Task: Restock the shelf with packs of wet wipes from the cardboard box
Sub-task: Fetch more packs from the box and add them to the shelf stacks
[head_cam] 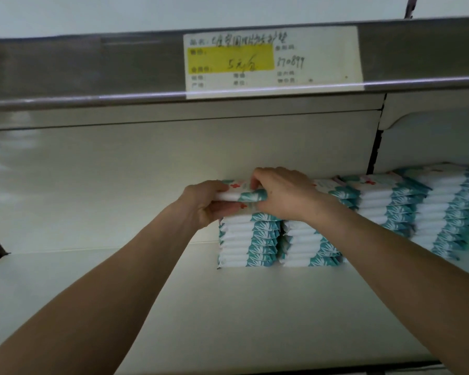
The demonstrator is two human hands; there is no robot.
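Several stacks of white-and-teal wet wipe packs stand on the white shelf, against its back wall. On top of the leftmost stack lies a pack that both hands hold. My left hand grips its left end, thumb on top and fingers underneath. From the right, my right hand covers the pack, fingers curled over its top and front. The cardboard box is out of view.
More stacks of wipe packs fill the shelf to the right, past a second stack. The upper shelf's metal edge with a price label hangs overhead. Left of the stacks the shelf surface is bare.
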